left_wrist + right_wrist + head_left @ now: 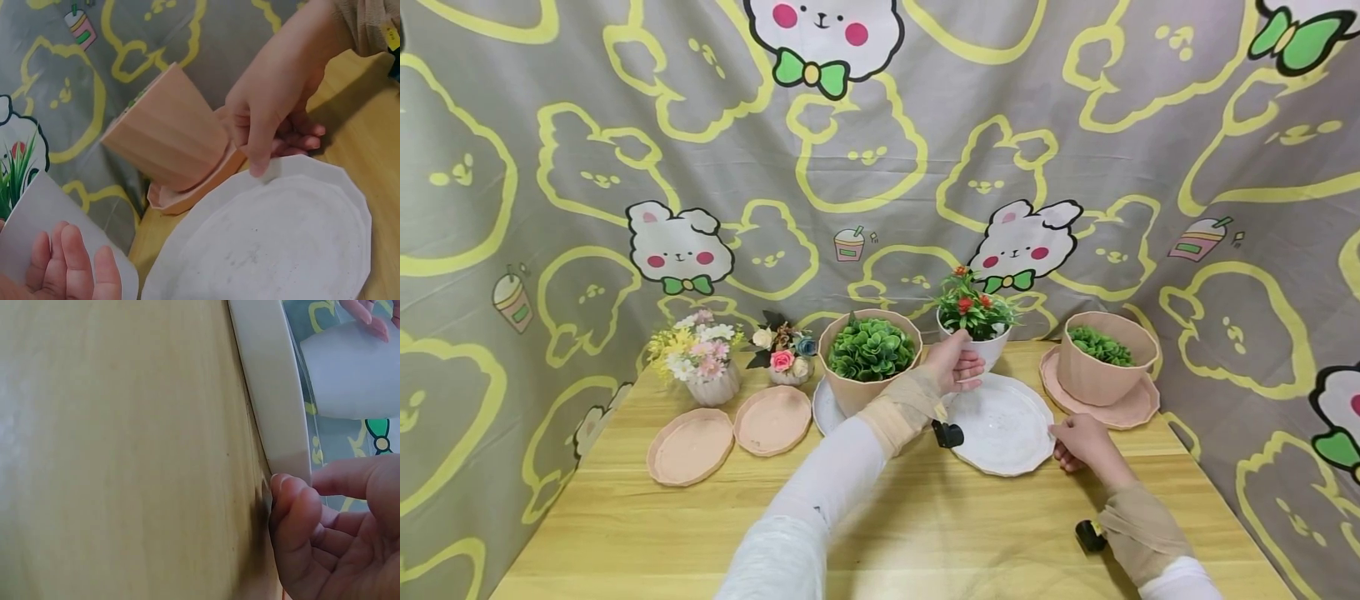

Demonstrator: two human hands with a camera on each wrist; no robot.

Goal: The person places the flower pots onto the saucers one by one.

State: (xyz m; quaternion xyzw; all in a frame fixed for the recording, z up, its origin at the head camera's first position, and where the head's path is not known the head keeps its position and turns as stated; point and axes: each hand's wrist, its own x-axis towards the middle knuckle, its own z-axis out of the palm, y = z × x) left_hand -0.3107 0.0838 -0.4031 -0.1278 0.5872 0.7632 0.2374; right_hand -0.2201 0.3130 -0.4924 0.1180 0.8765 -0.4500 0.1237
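My left hand (955,362) grips a white flower pot (988,354) at its rim, with fingers along the outer wall. Green leaves and red flowers (966,304) fill this pot, which stands tilted in the left wrist view. My right hand (1078,442) pinches the right rim of a round white saucer (1003,425) between thumb and fingers. In the right wrist view, the saucer's side wall (275,394) runs up from those fingertips. The pot is just behind the saucer's far edge. Nothing lies on the saucer.
To the right, a peach pot (1105,367) with greenery sits on a pink saucer (1138,408). Left of centre, another peach pot (857,396) stands on a white saucer (823,408). Further left are two small flower pots (715,385) and two peach saucers (688,450). A patterned curtain (880,167) hangs behind.
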